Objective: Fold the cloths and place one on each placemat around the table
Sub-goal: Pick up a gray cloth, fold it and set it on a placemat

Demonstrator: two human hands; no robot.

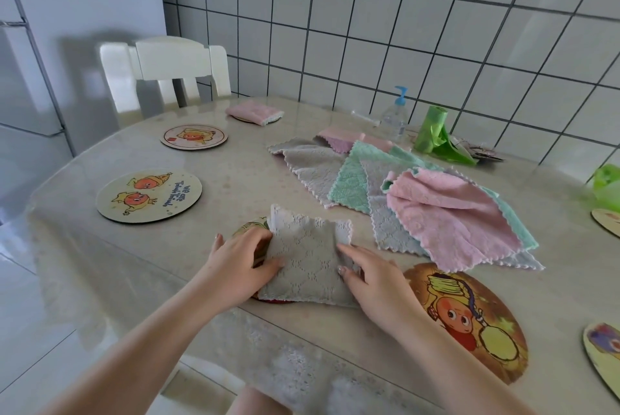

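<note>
I am looking at a grey cloth (303,260), a soft waffle-patterned microfibre square with a scalloped hem, lying folded on a round placemat (250,230) at the near table edge, most of that mat hidden beneath it. My left hand (240,263) is gripping its left edge, thumb curled on top and fingers tucked under. My right hand (375,277) is lying flat on its right edge, fingers straight and pressing down, curled on nothing.

Beyond it, a loose pile of cloths (402,200) is lying spread and overlapping in the middle: I am counting about six, in grey, mint green and pink, all with the same fuzzy pile and zigzag trim. One folded pink cloth (253,111) is sitting on a far placemat by the white chair (167,69).

I am counting seven printed cartoon mats in view, two of them covered; among the bare ones are two round mats (149,196) on the left and a brown one (469,317) just right of my right hand. The table (134,263) is wearing a glossy clear cover over lace. Against the tiled wall are standing a clear pump bottle (396,116) and a green bag roll (432,131).
</note>
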